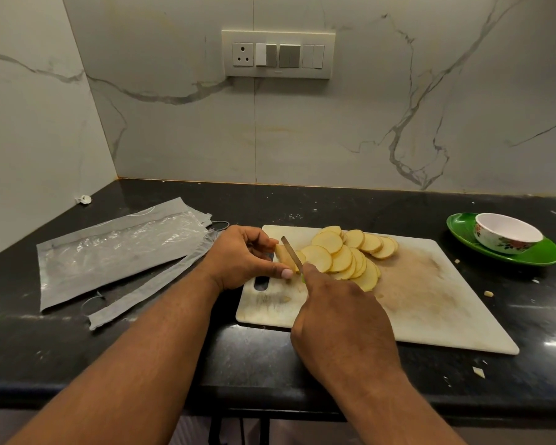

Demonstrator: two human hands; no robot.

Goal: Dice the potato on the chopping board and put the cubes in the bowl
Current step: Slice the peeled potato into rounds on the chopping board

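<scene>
Mostly hidden: knife (292,254) handle under right hand (337,311) (blade edge-on).

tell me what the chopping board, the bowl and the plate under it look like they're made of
Chopping board: probably plastic; off-white, matte, scuffed and stained, with a moulded handle slot.
Bowl: likely ceramic or melamine; smooth glossy white with a floral print outside. The look cannot settle which.
Green plate: glossy, evenly coloured, possibly melamine or glazed ceramic.

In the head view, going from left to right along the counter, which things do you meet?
Plastic packaging → left hand → knife → potato slices → white bowl on the green plate.
</scene>
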